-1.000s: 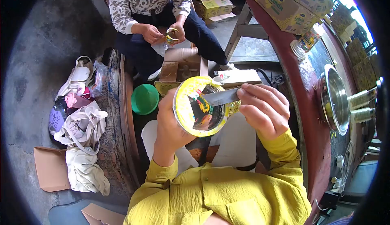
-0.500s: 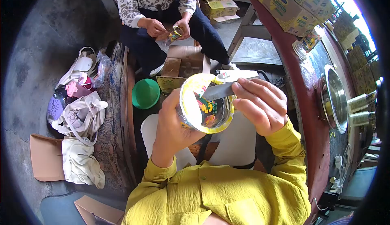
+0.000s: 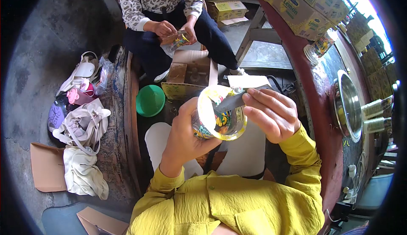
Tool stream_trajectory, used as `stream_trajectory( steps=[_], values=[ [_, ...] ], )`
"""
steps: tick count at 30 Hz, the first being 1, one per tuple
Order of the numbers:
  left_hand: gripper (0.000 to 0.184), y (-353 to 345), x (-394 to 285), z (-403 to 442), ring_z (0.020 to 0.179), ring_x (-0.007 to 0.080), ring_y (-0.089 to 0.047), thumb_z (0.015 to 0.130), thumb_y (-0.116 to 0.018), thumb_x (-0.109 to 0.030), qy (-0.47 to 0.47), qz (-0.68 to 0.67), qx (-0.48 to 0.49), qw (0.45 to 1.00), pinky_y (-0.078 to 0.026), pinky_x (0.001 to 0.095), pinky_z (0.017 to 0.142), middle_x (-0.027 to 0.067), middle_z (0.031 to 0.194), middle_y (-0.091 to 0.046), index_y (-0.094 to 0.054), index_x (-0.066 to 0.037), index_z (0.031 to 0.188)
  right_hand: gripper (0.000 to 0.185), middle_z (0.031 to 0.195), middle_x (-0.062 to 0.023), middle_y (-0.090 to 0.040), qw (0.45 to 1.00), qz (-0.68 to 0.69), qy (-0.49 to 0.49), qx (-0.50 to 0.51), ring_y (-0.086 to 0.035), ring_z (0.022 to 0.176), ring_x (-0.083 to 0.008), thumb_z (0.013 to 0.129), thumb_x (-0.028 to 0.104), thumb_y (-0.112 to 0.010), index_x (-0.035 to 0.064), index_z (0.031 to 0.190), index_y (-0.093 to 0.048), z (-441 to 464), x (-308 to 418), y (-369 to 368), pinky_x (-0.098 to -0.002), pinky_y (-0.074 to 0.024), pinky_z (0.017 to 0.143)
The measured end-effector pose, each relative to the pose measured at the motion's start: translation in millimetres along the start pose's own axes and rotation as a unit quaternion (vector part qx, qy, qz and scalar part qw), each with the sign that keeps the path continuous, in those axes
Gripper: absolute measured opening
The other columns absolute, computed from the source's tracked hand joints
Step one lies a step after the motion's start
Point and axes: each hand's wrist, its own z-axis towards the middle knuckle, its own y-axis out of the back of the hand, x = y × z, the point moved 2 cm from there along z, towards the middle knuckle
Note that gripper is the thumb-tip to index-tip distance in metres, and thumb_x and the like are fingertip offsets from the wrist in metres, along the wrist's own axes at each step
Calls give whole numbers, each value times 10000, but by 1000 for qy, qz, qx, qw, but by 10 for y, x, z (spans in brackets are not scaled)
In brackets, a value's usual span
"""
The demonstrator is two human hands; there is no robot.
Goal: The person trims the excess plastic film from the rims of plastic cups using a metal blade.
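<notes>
A clear plastic cup [image 3: 232,127] with a yellow rim and coloured print is held in my left hand [image 3: 183,135], its mouth tilted toward the camera. My left fingers wrap round its side. Pinched between the thumb and fingers of my right hand [image 3: 273,114] is a flat grey blade [image 3: 231,103], which lies across the cup's rim. Part of the blade covers the print behind it.
Across from me a seated person [image 3: 163,10] handles another printed cup. Between us stand an open carton [image 3: 186,90] and a green bowl [image 3: 150,101]. Bags [image 3: 87,125] lie at left. A red-edged table [image 3: 326,150] at right bears a metal basin [image 3: 351,106].
My left hand has turned the cup, so its printed side shows more. The blade still rests at the rim in my right hand. The other person's cup has tilted.
</notes>
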Motion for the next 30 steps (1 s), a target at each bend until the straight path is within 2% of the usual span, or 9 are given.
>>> stream_trajectory(
  steps=[3, 6, 9, 12, 18, 21, 24, 27, 30],
  values=[
    [710, 33, -47, 69, 826, 243, -614, 595, -758, -155, -3, 16, 36, 999, -485, 313, 713, 154, 931, -580, -349, -6, 1156, 293, 749, -111, -613, 1000, -9, -6, 11, -613, 711, -211, 706, 34, -575, -19, 989, -521, -51, -22, -19, -292, -521, 646],
    [696, 24, -30, 49, 835, 233, -611, 607, -740, -136, 34, -17, 65, 997, -480, 305, 729, 153, 938, -577, -337, -3, 1159, 324, 740, -108, -612, 1000, -9, -1, 12, -609, 700, -207, 706, 25, -575, -25, 1021, -517, -40, -37, -26, -289, -517, 642],
    [675, -16, -44, 62, 829, 208, -605, 623, -725, -128, 20, -52, 45, 997, -472, 293, 737, 144, 930, -573, -328, -3, 1154, 354, 742, -105, -610, 1000, -3, 6, 10, -602, 685, -202, 704, 18, -575, -29, 1050, -513, 1, -44, -31, -287, -513, 638],
    [664, -1, -64, 80, 820, 174, -592, 631, -724, -126, 24, -69, 66, 995, -460, 275, 733, 130, 914, -571, -324, -3, 1146, 364, 746, -103, -609, 1000, 5, 20, -4, -596, 674, -197, 707, 16, -577, -30, 1062, -511, 4, -63, -52, -288, -511, 636],
    [646, -36, -34, 57, 829, 126, -550, 636, -720, -104, 86, -173, 86, 977, -430, 249, 735, 107, 938, -550, -321, -2, 1134, 361, 749, -95, -610, 999, 26, 35, -3, -595, 669, -190, 723, 43, -599, -35, 1064, -506, 36, -100, -69, -286, -510, 638],
    [693, -16, 27, -10, 824, 119, -536, 664, -696, -64, 164, -267, 137, 940, -422, 247, 734, 99, 964, -536, -273, 6, 1208, 367, 755, -94, -614, 999, 29, 38, -2, -599, 671, -188, 736, 89, -619, -36, 1064, -511, 44, -108, -82, -282, -510, 643],
    [772, -73, 100, -123, 830, 109, -530, 693, -668, -19, 161, -377, 126, 903, -418, 246, 738, 98, 998, -522, -181, 0, 1292, 358, 763, -98, -618, 998, 55, 26, 8, -605, 681, -188, 737, 90, -620, -30, 1059, -522, 49, -121, -88, -283, -511, 646],
    [824, -53, 125, -88, 801, 130, -547, 709, -639, 20, 197, -419, 190, 866, -443, 268, 702, 102, 1024, -505, -102, -15, 1334, 383, 767, -95, -623, 997, 69, 19, 2, -615, 702, -189, 720, 82, -579, -34, 1080, -520, 14, -135, -133, -286, -511, 652],
    [788, -93, 153, -114, 752, 157, -567, 712, -640, -1, 199, -504, 241, 806, -463, 276, 644, 110, 1038, -496, -132, -14, 1315, 420, 757, -98, -623, 995, 98, 6, -11, -619, 700, -195, 692, 81, -559, -46, 1090, -513, 15, -133, -164, -288, -510, 648]
  ],
)
